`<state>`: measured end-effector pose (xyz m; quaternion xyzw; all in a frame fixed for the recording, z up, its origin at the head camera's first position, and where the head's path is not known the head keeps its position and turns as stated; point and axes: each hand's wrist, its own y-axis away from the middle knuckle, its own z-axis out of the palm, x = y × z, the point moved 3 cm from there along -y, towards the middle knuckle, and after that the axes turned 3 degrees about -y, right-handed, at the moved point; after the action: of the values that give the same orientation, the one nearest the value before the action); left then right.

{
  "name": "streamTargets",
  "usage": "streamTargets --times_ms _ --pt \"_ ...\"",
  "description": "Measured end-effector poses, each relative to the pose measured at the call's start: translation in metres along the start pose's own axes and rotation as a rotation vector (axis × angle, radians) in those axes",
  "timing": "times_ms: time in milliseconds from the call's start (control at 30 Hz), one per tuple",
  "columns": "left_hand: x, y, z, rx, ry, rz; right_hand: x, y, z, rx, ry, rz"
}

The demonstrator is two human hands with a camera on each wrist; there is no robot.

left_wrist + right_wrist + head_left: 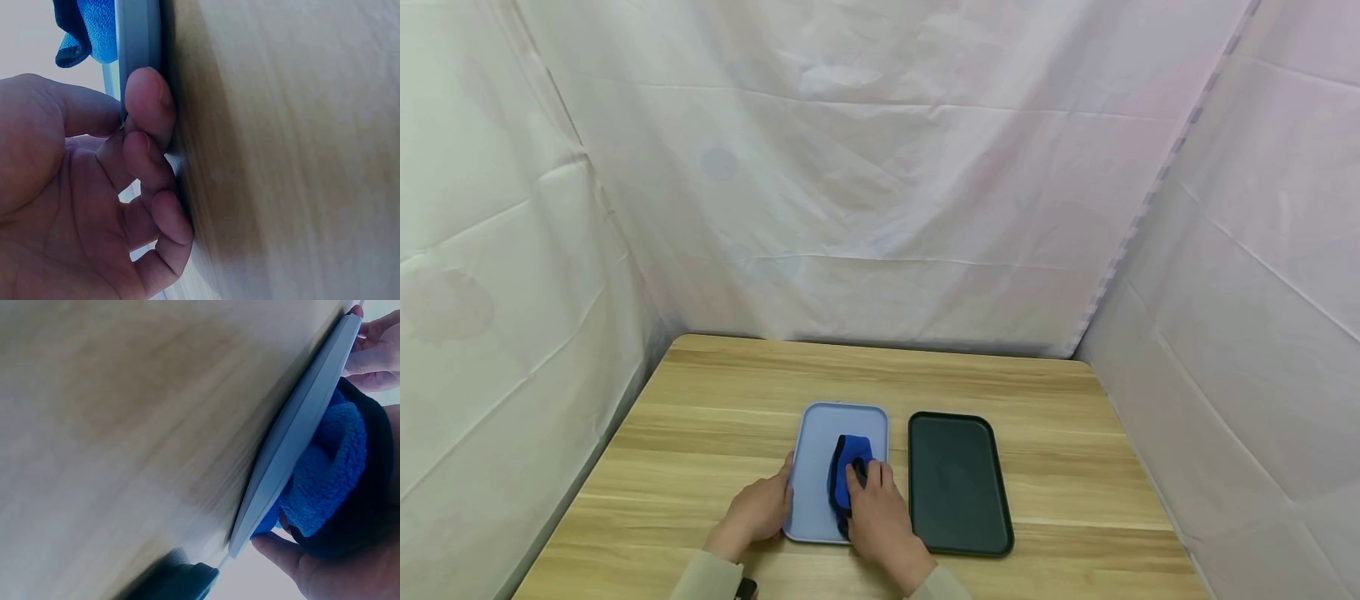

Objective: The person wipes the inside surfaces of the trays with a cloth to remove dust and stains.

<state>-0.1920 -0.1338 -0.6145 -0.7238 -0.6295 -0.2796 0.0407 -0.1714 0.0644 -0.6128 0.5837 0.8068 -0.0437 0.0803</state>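
A blue towelling cloth (853,468) with dark edging lies bunched on a light blue tray (811,500). My right hand (880,512) grips the cloth from its right side; the right wrist view shows the cloth's folds (325,469) between the hand and the tray. At the tray's left edge, my left hand (762,504) holds the rim. In the left wrist view its thumb is at the rim, and the curled fingers (150,103) lie against the tray's outer side near the tabletop.
A dark green tray (958,483) lies just right of the light blue one, with a narrow gap between them. Both are on a wood-grain table (715,417). Pale cloth curtains (880,208) hang behind the table and along both sides.
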Motion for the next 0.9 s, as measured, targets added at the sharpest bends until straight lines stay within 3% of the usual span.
streamTargets --times_ms 900 --pt "0.0 0.001 0.0 -0.017 0.026 -0.006 0.009 -0.023 -0.002 -0.012 0.002 0.043"
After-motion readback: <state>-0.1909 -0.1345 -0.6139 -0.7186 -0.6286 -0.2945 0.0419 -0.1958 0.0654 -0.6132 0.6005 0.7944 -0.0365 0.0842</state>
